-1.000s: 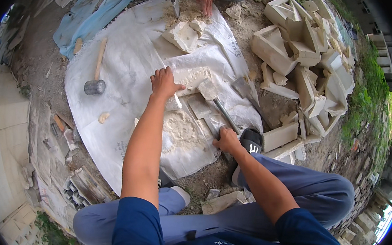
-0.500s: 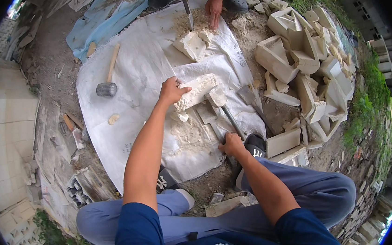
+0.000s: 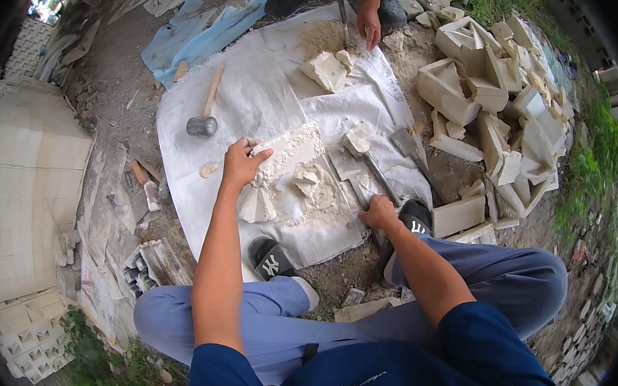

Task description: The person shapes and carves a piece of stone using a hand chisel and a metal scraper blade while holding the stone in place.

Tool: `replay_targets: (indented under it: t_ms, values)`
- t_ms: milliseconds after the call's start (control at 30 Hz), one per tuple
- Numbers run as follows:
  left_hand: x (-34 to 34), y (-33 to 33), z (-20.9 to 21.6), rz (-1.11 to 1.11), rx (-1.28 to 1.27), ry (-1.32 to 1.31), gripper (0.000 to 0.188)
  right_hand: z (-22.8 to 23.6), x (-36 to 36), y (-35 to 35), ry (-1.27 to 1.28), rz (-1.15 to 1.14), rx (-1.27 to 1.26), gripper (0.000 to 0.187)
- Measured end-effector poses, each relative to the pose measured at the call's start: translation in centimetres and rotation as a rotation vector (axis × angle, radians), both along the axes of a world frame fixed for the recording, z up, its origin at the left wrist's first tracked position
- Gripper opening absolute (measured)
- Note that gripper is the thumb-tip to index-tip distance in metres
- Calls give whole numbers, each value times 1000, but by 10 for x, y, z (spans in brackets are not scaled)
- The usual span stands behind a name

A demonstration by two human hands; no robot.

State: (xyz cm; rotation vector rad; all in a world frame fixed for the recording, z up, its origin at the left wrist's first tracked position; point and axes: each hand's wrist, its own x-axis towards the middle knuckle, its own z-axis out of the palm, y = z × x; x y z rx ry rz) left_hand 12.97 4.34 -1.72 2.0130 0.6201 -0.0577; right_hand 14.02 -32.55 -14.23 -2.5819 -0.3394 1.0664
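My left hand [image 3: 242,162] grips the left end of a cream stone-like block [image 3: 292,153], thumb over its rough, crumbled edge. The block is tilted above a white woven sheet [image 3: 193,174]. My right hand [image 3: 379,213] is closed around the handle of a flat-bladed scraper [image 3: 346,165], its blade beside the block's right end. To the scraper's right lies a hammer [image 3: 357,142] with a pale, dusty head and metal handle. Pale fragments [image 3: 309,181] and powder lie below the block.
A rubber mallet [image 3: 202,126] lies at the far left of the sheet, a second flat-bladed tool [image 3: 406,142] at its right. Broken cream pieces [image 3: 496,110] are heaped on the right. At the far side, another person's hand [image 3: 369,26] is near a chunk [image 3: 326,71] and an upright metal bar [image 3: 342,13].
My left hand has brought the block left and tilted it, so its rough edge shows more. Fragments beneath it are more exposed. My right hand still grips the scraper; the whole view has shifted.
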Motion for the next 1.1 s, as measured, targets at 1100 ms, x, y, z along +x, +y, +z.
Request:
replay_targets:
  t_ms: [1100]
  values:
    - [-178,13,-79,294,-512,131,44,-6,33,162,-392,263,698,84]
